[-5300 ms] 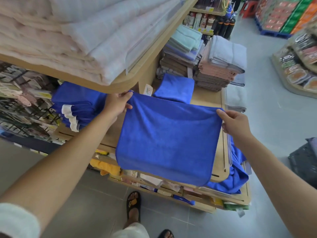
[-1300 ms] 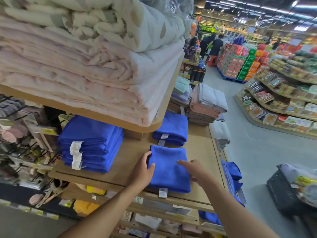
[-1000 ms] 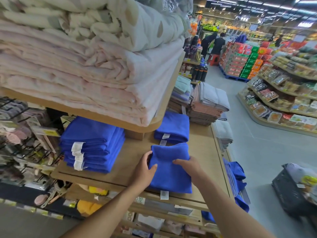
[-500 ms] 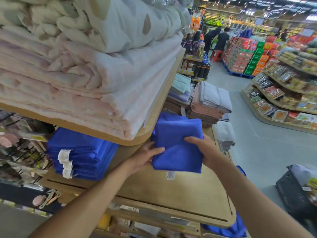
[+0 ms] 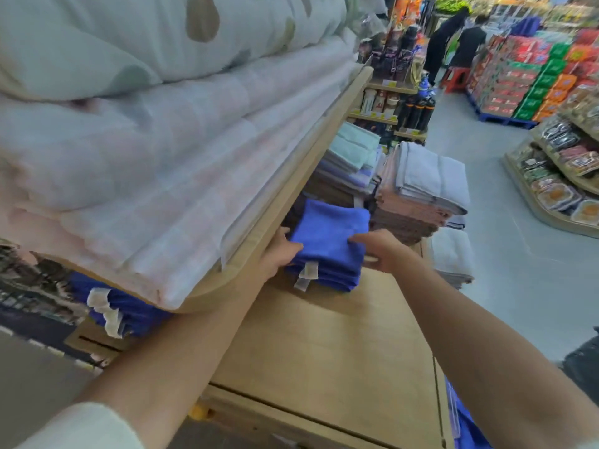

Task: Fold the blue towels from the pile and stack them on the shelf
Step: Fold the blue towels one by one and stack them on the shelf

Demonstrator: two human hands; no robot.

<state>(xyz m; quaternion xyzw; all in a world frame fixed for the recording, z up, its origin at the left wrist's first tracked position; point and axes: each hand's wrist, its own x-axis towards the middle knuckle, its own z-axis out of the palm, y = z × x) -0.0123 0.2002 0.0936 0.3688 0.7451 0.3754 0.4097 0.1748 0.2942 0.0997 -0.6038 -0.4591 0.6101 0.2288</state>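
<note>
Head view, looking down along the shelf (image 5: 324,345): placing step in hand. Folded blue towel (image 5: 327,228) lying on top of a small blue stack (image 5: 324,280) at the back of the shelf, tucked under the lip of the upper shelf (image 5: 291,202) and just beside a pile of pink and grey towels (image 5: 418,196). Left grip (image 5: 280,254) closed on the towel's left edge; right grip (image 5: 379,251) closed on its right edge, fingers over the top, thumb lower down. Looks set down or very nearly so; too blurred to tell whether fully released onto the stack. Second blue stack (image 5: 129,312) further left on the same shelf, partly hidden by the upper shelf. Loose blue cloth (image 5: 466,426) hanging at the lower right edge, probably the unfolded pile, so likely partway through the task. Next move: ease both grips off without dragging the top layer, square the edges with the towels below, white tags (image 5: 306,273) to the front, then reach down and right for another loose towel. Soft cloth, apt to slump or unfold if tugged sideways; better to lift fingers straight off.
</note>
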